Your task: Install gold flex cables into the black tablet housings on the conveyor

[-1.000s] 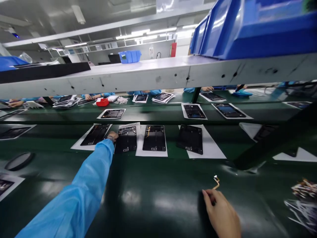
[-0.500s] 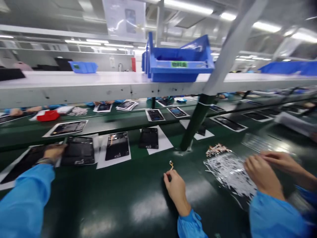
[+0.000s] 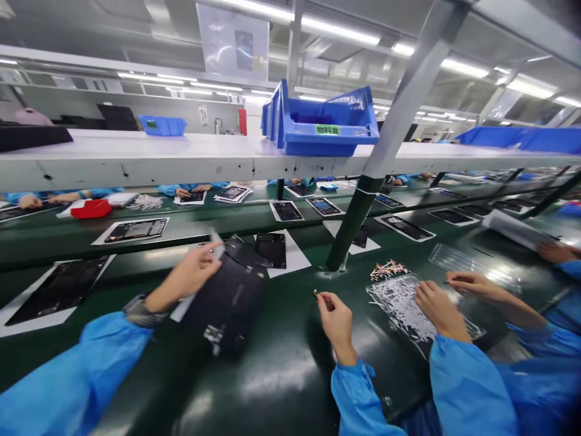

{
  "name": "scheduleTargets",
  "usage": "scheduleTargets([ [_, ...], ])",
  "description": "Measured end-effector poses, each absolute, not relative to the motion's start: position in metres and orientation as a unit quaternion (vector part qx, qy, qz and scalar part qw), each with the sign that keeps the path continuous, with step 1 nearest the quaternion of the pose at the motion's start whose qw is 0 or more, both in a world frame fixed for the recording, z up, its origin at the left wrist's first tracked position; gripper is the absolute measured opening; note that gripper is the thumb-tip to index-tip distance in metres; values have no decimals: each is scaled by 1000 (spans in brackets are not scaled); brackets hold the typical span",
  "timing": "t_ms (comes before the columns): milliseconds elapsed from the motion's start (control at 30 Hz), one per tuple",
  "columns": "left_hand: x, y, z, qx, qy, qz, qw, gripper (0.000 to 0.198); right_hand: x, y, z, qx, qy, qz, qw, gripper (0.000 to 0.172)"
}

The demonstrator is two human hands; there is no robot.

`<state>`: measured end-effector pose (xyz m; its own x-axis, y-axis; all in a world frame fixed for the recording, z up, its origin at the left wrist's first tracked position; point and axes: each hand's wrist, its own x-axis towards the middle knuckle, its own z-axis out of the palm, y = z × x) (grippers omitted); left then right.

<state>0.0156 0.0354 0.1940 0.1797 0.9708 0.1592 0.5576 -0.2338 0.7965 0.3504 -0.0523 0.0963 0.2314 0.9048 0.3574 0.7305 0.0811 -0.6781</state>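
My left hand [image 3: 188,275] grips the edge of a black tablet housing [image 3: 227,297] and a white sheet by it. The housing is tilted and smeared by motion, over the green bench. Low over the bench to its right, my right hand [image 3: 336,321] pinches a small flex cable [image 3: 316,293] between thumb and fingers; only its tip shows. Just beyond the held housing, another black housing [image 3: 271,249] lies on a white sheet. At the left, a further housing [image 3: 59,287] rests on its own sheet.
At the right, a co-worker's hands [image 3: 442,312] work beside a clear bag of white strips [image 3: 403,303] and a small pile of flex parts [image 3: 388,269]. A slanted post [image 3: 349,233] rises from the bench under a shelf [image 3: 190,172] bearing a blue bin [image 3: 322,130].
My left hand has moved right, lifting the tablet housing off its place in the row. My right hand, still pinching the flex cable, has shifted slightly right in view. The view has turned a little.
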Motion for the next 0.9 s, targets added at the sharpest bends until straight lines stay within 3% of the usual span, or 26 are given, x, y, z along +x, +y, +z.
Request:
scheduleTargets([
  [133, 79, 8, 153, 593, 422, 426, 538, 69, 379, -64, 99, -698, -569, 63, 432, 32],
  [267, 89, -30, 95, 475, 428, 480, 600, 76, 413, -74, 95, -727, -516, 32, 451, 48],
  [333, 84, -52, 62, 438, 459, 492, 596, 78, 425, -77, 95, -727, -502, 14, 467, 55],
  [467, 76, -94, 9, 398, 535, 495, 557, 82, 425, -83, 108, -686, -540, 41, 486, 50],
  [567, 71, -121, -5, 432, 576, 465, 516, 70, 410, -89, 122, -660, -596, 98, 447, 45],
  [767, 54, -140, 34, 593, 648, 397, 264, 31, 356, -103, 148, -572, -716, 252, 311, 39],
  [833, 59, -141, 53, 612, 603, 421, 290, 32, 331, -103, 154, -533, -749, 297, 258, 37],
  [900, 70, -144, 65, 620, 548, 413, 379, 51, 306, -96, 155, -495, -774, 327, 221, 32],
])
